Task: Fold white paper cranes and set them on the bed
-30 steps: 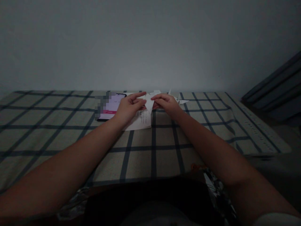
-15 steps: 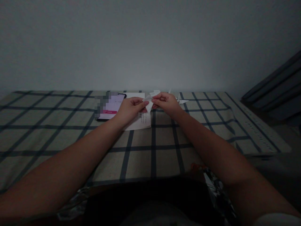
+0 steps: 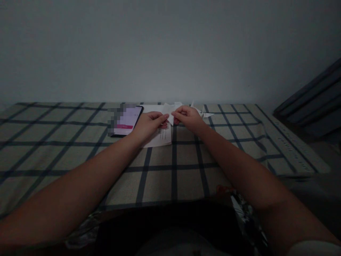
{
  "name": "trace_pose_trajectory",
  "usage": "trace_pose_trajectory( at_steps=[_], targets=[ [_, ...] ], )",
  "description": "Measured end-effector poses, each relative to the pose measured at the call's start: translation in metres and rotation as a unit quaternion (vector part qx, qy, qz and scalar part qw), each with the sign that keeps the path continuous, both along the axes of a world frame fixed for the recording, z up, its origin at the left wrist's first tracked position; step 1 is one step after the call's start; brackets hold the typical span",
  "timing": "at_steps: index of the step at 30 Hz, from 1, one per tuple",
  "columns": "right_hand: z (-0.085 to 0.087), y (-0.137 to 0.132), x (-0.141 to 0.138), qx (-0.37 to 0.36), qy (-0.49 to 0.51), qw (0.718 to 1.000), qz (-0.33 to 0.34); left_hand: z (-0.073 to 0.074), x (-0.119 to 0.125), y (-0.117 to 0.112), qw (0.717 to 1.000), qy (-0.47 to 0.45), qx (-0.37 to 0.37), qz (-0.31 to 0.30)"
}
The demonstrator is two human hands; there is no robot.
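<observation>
A small folded piece of white paper is pinched between my two hands, above the far half of the table. My left hand grips its left side between thumb and fingers. On the other side, my right hand holds it the same way, fingers curled. Under my left hand lies a printed sheet, partly covered. Just beyond my right hand rests a folded paper crane, its pointed tips showing and the rest hidden behind the hand.
A phone with a lit screen lies left of my left hand, partly blurred out. The table has a checked cloth and meets a plain wall at the back. Dark ribbed fabric slopes at the right.
The folded paper has turned between my fingers, and its lower point is now shorter and further right. Both hands have shifted only slightly.
</observation>
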State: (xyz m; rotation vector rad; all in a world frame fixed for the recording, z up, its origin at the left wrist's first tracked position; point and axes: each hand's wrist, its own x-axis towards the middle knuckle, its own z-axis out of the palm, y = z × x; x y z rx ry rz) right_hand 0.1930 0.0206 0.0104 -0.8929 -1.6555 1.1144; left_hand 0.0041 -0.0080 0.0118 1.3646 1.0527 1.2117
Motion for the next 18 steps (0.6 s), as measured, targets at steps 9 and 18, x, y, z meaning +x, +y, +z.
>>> trace_pose_trajectory(
  at_steps=[9, 18],
  targets=[
    [-0.0027, 0.0016, -0.0009, -0.033, 0.035, 0.999, 0.02, 0.0038, 0.0001, -0.0011, 1.0, 0.016, 0.022, 0.012],
    [-0.0063, 0.0027, -0.0002, -0.086, 0.086, 0.992, 0.043, 0.0012, -0.0015, 0.0007, 0.999, 0.021, 0.03, 0.028]
  ],
)
